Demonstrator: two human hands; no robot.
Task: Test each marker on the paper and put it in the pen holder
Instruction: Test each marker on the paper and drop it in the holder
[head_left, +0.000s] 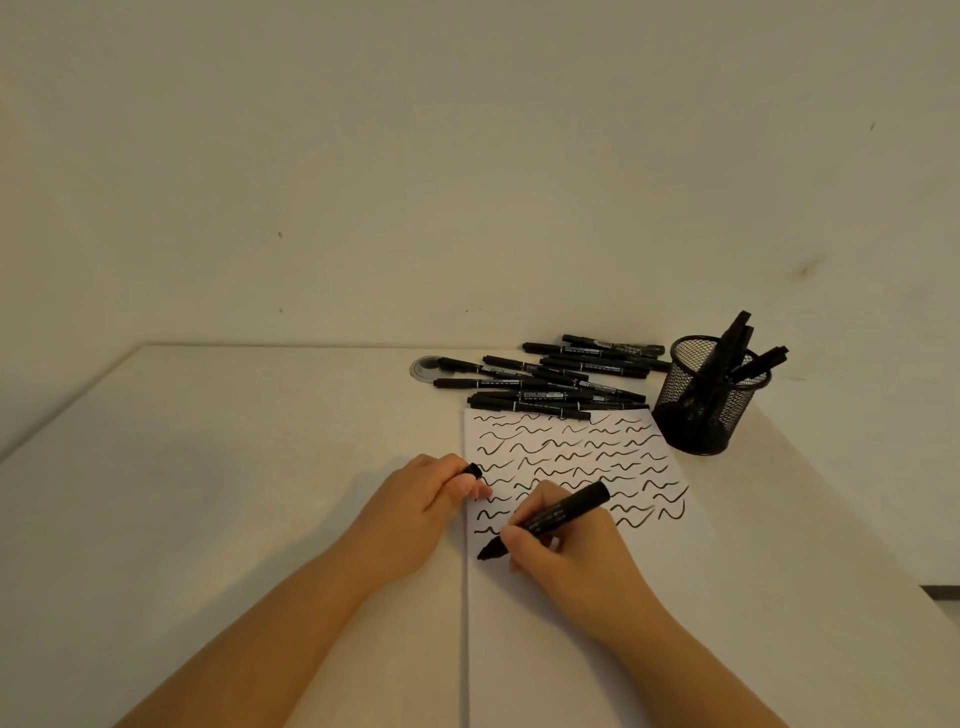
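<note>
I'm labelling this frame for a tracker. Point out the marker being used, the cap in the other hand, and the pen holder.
marker (558, 512): head view, middle of its barrel.
cap (473, 471): head view, the end showing past the left hand's fingers.
pen holder (698, 410): head view, mesh wall.

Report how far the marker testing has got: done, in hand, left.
Done: a few markers stand in the mesh pen holder, and rows of squiggles cover the upper paper. In hand: the right hand holds an uncapped marker, tip at the paper; the left hand pinches its cap. Left: a pile of capped markers beyond the paper, well over half the job.
</note>
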